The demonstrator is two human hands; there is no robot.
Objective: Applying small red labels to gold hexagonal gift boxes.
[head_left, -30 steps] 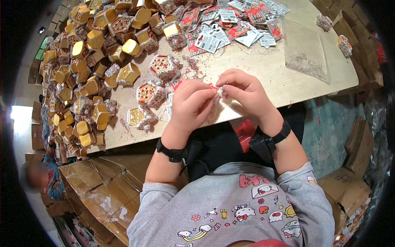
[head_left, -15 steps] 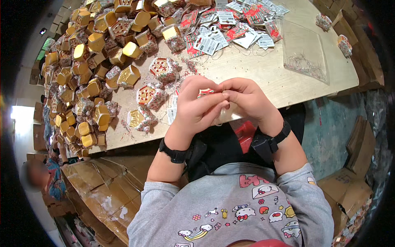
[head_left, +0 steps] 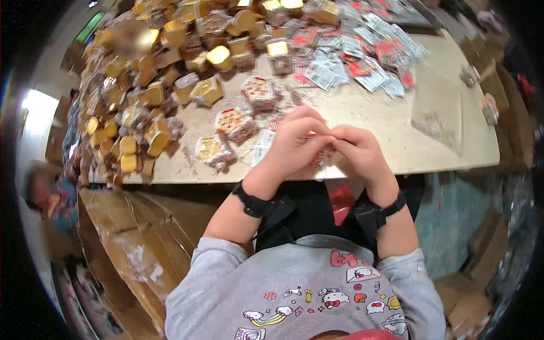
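My left hand (head_left: 299,143) is closed around a small red-and-white patterned piece (head_left: 321,158), mostly hidden by the fingers. My right hand (head_left: 360,152) meets it in a pinch; its thumb and forefinger touch the left fingertips, and what they grip is too small to make out. A white printed card (head_left: 263,146) lies beside my left wrist. To the left stand house-shaped ornaments with speckled sides: one with a red-and-white face (head_left: 260,93), a similar one (head_left: 234,124) and one with a gold face (head_left: 214,152).
A large heap of gold-based ornaments (head_left: 156,93) covers the table's left side. Red and white cards (head_left: 362,51) are piled at the back. A clear shallow tray (head_left: 436,122) with thin strings lies at right. Two ornaments (head_left: 489,107) sit by the right edge. Cardboard (head_left: 130,238) stands below left.
The view has shifted, so the table sits differently in the picture. My hands stay together, fingertips touching, and more of the patterned piece shows below them.
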